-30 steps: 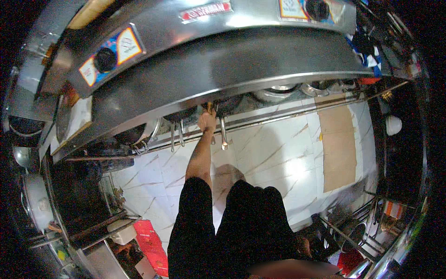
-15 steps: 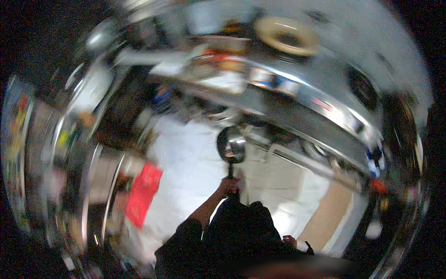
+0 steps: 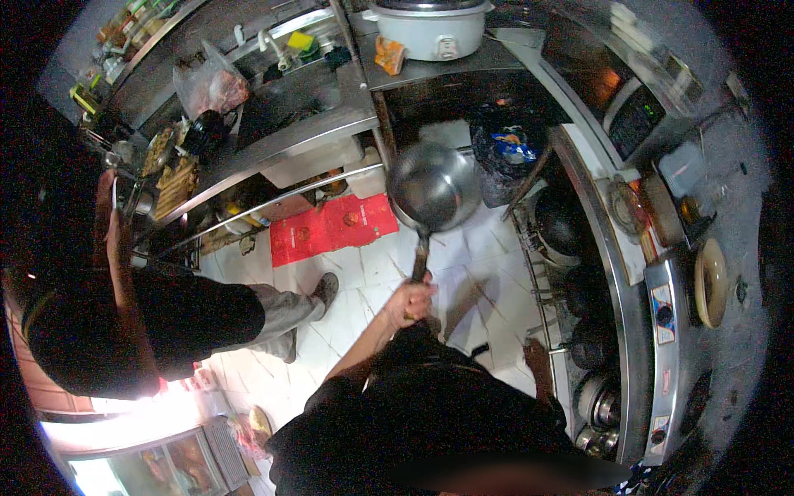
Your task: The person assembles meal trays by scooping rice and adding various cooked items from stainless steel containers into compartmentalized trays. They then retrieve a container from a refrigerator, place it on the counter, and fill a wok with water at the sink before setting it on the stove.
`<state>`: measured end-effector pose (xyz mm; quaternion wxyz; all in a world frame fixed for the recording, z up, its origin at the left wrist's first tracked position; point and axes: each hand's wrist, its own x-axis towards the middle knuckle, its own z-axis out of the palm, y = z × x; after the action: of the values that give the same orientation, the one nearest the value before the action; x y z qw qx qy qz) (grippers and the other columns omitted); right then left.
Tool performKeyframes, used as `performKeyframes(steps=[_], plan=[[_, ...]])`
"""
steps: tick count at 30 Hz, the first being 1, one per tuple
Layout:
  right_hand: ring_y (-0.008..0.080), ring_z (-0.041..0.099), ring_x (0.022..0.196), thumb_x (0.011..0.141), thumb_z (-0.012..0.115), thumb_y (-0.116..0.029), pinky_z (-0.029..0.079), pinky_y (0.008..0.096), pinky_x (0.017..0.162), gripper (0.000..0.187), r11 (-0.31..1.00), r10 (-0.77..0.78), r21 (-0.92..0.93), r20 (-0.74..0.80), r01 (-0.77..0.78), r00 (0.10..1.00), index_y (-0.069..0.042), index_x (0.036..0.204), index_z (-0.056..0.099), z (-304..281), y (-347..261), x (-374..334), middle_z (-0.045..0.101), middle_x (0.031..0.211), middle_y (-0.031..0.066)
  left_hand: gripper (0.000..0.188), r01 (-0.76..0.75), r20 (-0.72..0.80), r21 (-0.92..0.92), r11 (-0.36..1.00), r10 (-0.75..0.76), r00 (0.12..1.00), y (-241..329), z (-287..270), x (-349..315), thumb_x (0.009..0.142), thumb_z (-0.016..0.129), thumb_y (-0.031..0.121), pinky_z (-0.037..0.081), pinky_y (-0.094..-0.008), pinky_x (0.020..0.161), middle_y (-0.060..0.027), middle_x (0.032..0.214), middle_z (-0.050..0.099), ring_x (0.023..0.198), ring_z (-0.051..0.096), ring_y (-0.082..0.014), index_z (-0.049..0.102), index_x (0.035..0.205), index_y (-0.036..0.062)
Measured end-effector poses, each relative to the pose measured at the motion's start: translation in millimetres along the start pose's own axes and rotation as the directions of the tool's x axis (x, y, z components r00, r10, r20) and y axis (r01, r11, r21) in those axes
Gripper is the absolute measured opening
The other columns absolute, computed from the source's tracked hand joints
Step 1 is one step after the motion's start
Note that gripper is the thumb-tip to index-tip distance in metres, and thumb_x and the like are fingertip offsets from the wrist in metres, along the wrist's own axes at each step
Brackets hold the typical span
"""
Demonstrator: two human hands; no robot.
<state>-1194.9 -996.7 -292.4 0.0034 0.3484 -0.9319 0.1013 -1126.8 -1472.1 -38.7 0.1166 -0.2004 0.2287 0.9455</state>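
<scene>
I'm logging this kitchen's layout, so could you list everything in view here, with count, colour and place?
Wok: one, steel grey, held out by its handle above the floor.
Red mat: one, red, on the white tiled floor.
Rice cooker: one, white, on the steel counter at top.
Plastic bag: one, clear, on the left steel shelf.
Dark pans: several, black, racked at right.
Co-worker: one, dark clothes, at left.
Left hand: grips the wok's handle.
Right hand: not seen.
</scene>
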Motion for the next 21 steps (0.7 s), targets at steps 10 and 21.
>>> performKeyframes(steps=[10, 21], plan=[[0.0238, 0.066, 0.066, 0.089, 0.054, -0.021, 0.053, 0.0396, 0.063, 0.026, 0.709, -0.011, 0.690, 0.219, -0.147, 0.976, -0.003, 0.104, 0.066, -166.3, -218.1, 516.7, 0.068, 0.097, 0.0125, 0.010, -0.387, 0.062, -0.182, 0.904, 0.404, 0.913, 203.9, -2.1, -46.2, 0.092, 0.050, 0.005, 0.024, -0.0214, 0.026, 0.0068, 0.048, 0.032, 0.029, 0.028, -0.0045, 0.044, 0.089, 0.0132], [0.0182, 0.064, 0.067, 0.085, 0.065, -0.032, 0.051, 0.0378, 0.067, 0.036, 0.694, -0.319, 0.720, 0.333, -0.021, 0.887, -0.007, 0.110, 0.064, -201.9, -515.1, 957.4, 0.067, 0.085, 0.0104, 0.007, -0.593, -0.234, -0.299, 0.748, 0.545, 0.805, 446.3, -93.8, 36.8, 0.093, 0.052, 0.011, 0.022, -0.0198, 0.024, 0.0076, 0.048, 0.034, 0.027, 0.027, -0.0025, 0.047, 0.089, 0.0139]])
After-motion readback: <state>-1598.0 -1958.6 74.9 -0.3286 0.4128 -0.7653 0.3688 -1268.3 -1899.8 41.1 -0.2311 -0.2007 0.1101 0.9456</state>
